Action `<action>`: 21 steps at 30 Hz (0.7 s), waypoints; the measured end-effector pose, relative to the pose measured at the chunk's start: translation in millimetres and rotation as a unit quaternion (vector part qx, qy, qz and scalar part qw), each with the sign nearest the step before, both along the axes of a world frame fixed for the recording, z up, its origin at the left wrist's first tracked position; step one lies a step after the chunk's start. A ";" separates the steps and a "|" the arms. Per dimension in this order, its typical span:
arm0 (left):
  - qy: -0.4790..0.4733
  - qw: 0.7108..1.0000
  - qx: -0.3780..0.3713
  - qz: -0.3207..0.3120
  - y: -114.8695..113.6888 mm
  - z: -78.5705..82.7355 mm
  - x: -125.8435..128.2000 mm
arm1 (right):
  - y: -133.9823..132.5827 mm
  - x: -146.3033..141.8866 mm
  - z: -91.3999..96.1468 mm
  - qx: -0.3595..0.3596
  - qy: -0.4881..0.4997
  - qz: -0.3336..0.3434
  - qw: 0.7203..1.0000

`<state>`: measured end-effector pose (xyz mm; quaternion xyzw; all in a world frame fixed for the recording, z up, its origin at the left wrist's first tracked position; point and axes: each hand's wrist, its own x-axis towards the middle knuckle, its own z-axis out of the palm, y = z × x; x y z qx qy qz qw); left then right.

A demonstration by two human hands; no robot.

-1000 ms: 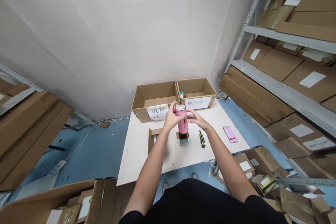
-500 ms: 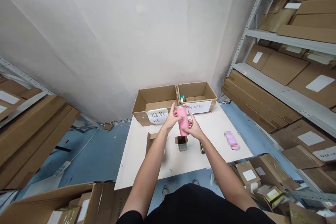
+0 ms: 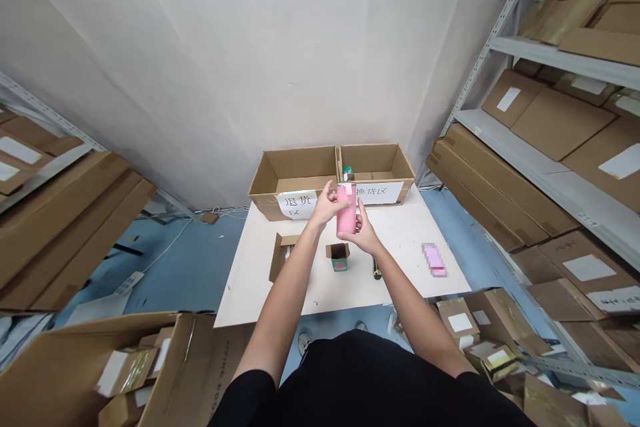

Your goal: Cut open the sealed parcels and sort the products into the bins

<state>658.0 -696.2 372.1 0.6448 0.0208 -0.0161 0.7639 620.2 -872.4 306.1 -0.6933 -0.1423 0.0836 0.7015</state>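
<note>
A pink tumbler [image 3: 346, 217] with a metallic rim stands nearly upright above the table, held between both hands. My left hand [image 3: 325, 207] grips its upper left side, the thumb across its front. Around its lower right side and base is my right hand [image 3: 366, 235], with fingers partly behind it. Below the tumbler, a small green box [image 3: 339, 265] sits on the table with its top flaps spread. An opened brown carton [image 3: 278, 257] lies to the left, partly hidden by my left forearm. A black and yellow utility knife [image 3: 377, 270] rests near my right forearm.
Two large cardboard bins, left [image 3: 265, 203] and right [image 3: 406, 188], stand at the white table's [image 3: 240, 300] back with paper signs. A blurred pinkish item [image 3: 435, 260] lies at right. Loaded shelves [image 3: 530, 163] flank the table; a big carton [image 3: 187, 353] is at lower left.
The tumbler has gone from a slight tilt to nearly upright and turned a little, with both hands still on it. The camera view has shifted, so the table appears higher.
</note>
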 end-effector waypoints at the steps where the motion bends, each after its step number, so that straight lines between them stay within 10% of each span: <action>1: 0.007 1.000 -0.009 -0.003 -0.8 -2.0 0.4 | -0.9 1.0 -0.8 0.016 0.010 0.013 1.000; 9: -0.035 0.999 0.009 0.034 -12.1 -17.8 -1.6 | -10.1 2.6 -7.0 -0.055 0.014 -0.048 0.997; 15: -0.005 0.999 -0.015 0.028 -12.3 -25.3 -6.3 | -6.4 -0.7 -15.0 0.029 0.036 0.018 0.999; 21: -0.055 0.979 0.169 0.094 0.1 -7.9 -5.2 | 3.4 -6.9 -22.7 -0.111 -0.006 -0.079 0.991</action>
